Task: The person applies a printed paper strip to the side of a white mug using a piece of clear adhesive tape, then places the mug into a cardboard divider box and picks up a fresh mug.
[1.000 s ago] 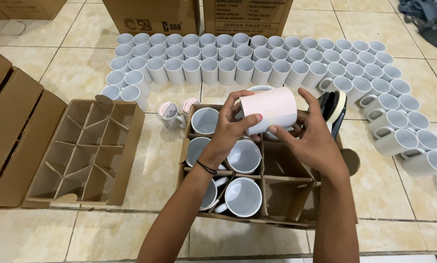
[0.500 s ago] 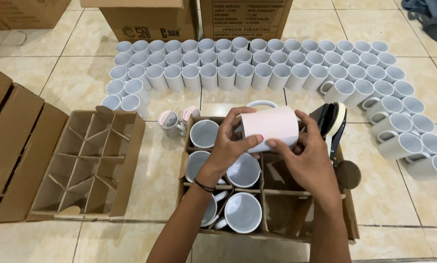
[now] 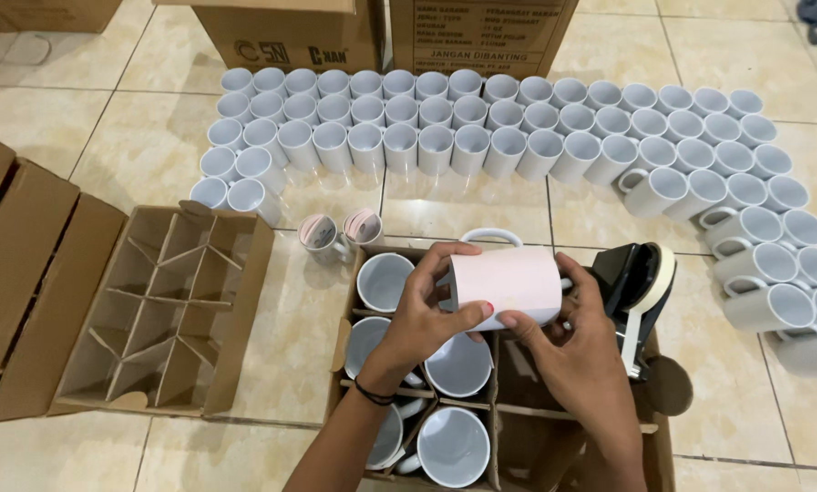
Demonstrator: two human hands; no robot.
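Observation:
Both hands hold one white mug (image 3: 507, 284) on its side above a cardboard box with dividers (image 3: 508, 410). A pale paper sheet is wrapped around the mug. My left hand (image 3: 424, 317) grips its left end, thumb across the front. My right hand (image 3: 580, 351) holds its right end and underside. The mug's handle points away from me. Several white mugs (image 3: 454, 445) stand in the box's cells below. A black tape dispenser with a tape roll (image 3: 643, 284) sits at the box's right edge, beside my right hand.
Rows of several white mugs (image 3: 481, 128) stand on the tiled floor ahead and curve down the right side. An empty divided carton (image 3: 158, 314) lies to the left. Two wrapped mugs (image 3: 340, 235) stand between the cartons. Large cardboard boxes (image 3: 481, 32) stand at the back.
The mug has stayed between both hands and turned slightly, with the hands shifting lower toward the box. The camera has moved a little closer.

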